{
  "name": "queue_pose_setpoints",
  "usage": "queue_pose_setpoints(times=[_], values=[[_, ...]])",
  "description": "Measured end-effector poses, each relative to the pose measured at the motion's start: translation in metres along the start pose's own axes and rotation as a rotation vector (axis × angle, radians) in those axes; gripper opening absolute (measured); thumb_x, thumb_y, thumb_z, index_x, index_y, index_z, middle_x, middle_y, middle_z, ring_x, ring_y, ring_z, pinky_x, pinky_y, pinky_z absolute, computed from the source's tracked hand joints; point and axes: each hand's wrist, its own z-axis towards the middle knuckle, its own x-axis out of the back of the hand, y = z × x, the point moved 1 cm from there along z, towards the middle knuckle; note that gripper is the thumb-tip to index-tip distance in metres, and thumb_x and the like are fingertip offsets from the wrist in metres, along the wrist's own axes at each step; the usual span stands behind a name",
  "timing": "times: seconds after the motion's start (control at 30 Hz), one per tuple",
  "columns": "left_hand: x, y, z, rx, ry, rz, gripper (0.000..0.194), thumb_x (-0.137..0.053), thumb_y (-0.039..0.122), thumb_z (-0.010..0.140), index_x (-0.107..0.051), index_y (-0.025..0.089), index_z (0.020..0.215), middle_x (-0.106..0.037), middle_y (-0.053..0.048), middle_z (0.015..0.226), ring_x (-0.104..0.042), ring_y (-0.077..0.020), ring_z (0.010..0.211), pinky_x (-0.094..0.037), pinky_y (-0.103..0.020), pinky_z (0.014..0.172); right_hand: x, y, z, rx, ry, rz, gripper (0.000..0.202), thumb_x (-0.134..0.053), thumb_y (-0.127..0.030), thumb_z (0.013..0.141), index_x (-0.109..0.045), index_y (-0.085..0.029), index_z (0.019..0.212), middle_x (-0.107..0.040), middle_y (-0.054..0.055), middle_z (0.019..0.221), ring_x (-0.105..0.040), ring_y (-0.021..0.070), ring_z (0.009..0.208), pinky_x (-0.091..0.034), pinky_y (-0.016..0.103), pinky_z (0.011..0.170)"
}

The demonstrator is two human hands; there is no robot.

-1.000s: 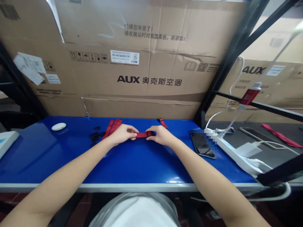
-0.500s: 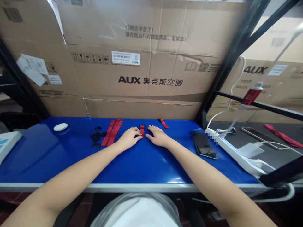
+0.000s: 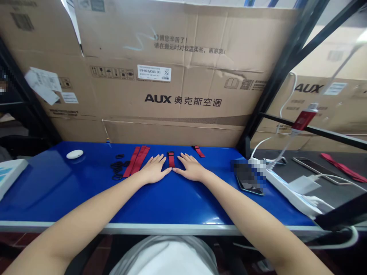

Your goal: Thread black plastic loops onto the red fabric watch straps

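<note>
A short red strap with a black buckle (image 3: 171, 159) lies on the blue tabletop between my two hands. My left hand (image 3: 153, 170) rests flat to its left, fingers spread, the thumb tip by the strap's near end. Flat on the right side is my right hand (image 3: 190, 168), also spread, its thumb reaching toward the same end. Neither hand holds anything. Left of my left hand are several long red straps (image 3: 139, 160) laid side by side, and beside them a small pile of black buckles (image 3: 117, 168). Another red strap with a buckle (image 3: 199, 151) lies farther back at the right.
A phone (image 3: 249, 177) lies at the right, beside a white power strip (image 3: 292, 194) with cables. A white oval object (image 3: 75, 154) sits at the left. A cardboard panel (image 3: 183, 133) stands along the back edge, between black metal posts (image 3: 275, 80).
Both hands have opened out and flattened beside the short strap. My left fingers have come off the strap, and both thumbs now point at its near end.
</note>
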Motion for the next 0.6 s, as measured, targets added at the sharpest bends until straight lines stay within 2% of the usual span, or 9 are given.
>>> queue_pose_setpoints(times=[0.6], values=[[0.0006,0.0007,0.0006,0.015,-0.022,0.01,0.091,-0.023,0.074,0.087,-0.028,0.01,0.152,-0.02,-0.015,0.159,-0.016,-0.0305,0.148,-0.013,-0.044,0.119,0.0022,-0.0015,0.0002,-0.013,-0.027,-0.011,0.101,-0.025,-0.085,0.079,-0.026,-0.017,0.153,-0.016,0.012,0.161,-0.01,0.0325,0.149,-0.011,0.046,0.12]])
